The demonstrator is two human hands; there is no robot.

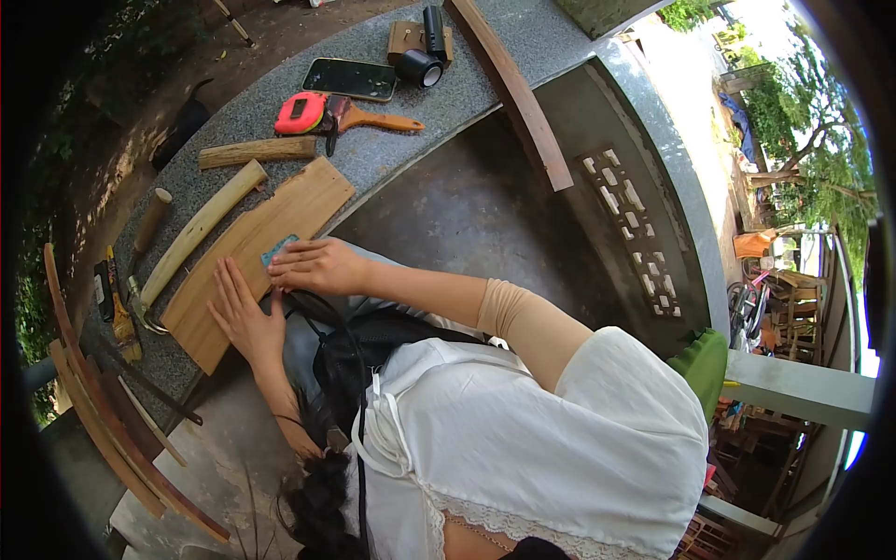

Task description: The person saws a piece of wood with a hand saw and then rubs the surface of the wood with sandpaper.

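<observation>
A flat light-brown wooden board (250, 245) lies slantwise on the speckled stone tabletop near its inner edge. My left hand (246, 315) rests flat on its lower part, fingers stretched and spaced apart. Close beside it, my right hand (322, 266) presses a small teal piece (278, 250), which looks like folded sandpaper, onto the board's face near its inner edge. The right fingers are together and hide most of that piece. A pale curved stick (205, 224) lies along the board's outer side, with a shorter wooden stick (257, 152) above it.
Around the board lie a red tape measure (300, 113), a wooden-handled paintbrush (383, 121), a phone (349, 79), a roll of black tape (418, 69), another brush (121, 322) and a wooden handle (152, 220). Long curved wood strips (518, 98) overhang the edges at right and left.
</observation>
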